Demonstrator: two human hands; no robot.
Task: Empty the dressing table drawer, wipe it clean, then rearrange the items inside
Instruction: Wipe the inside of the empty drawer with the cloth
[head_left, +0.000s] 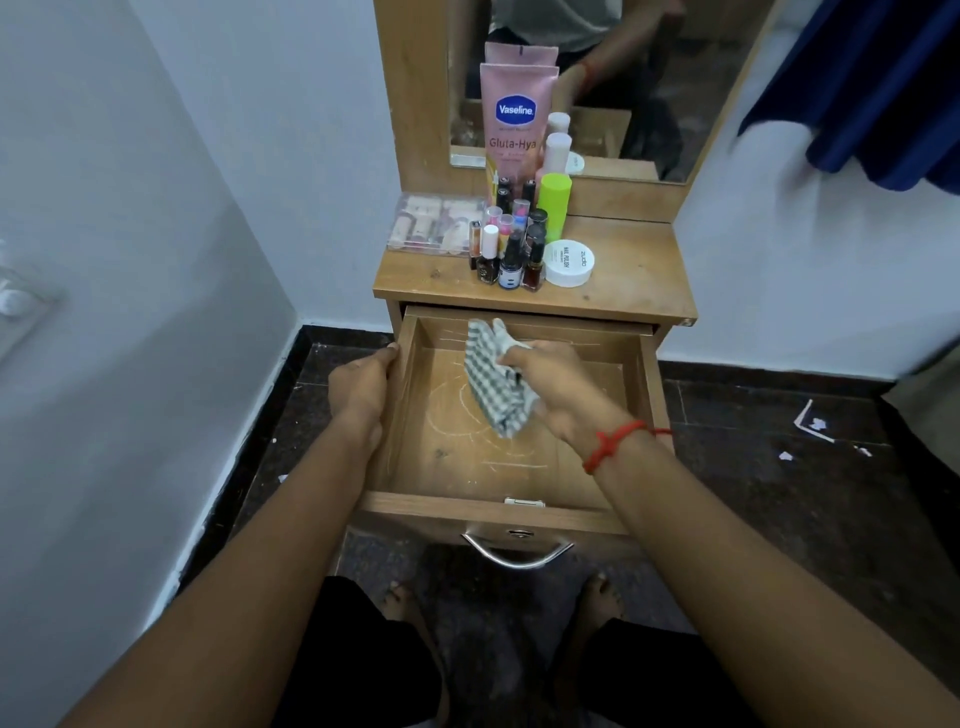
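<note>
The wooden drawer (457, 470) of the dressing table is pulled out toward me and holds no items; pale chalky streaks mark its bottom. My right hand (558, 387) is inside it, shut on a grey-and-white checked cloth (493, 384) that hangs down onto the drawer floor. My left hand (363, 384) grips the drawer's left wall near the back. On the tabletop (634, 260) stand a pink Vaseline tube (514, 124), several nail polish bottles (511, 244), a green bottle (554, 202), a white jar (570, 262) and a clear makeup box (434, 223).
A mirror (623, 78) rises behind the tabletop. A metal handle (517, 553) sticks out from the drawer front above my bare feet. White walls stand left and right, blue fabric (878, 88) hangs at the upper right, and paper scraps (813, 423) lie on the dark floor.
</note>
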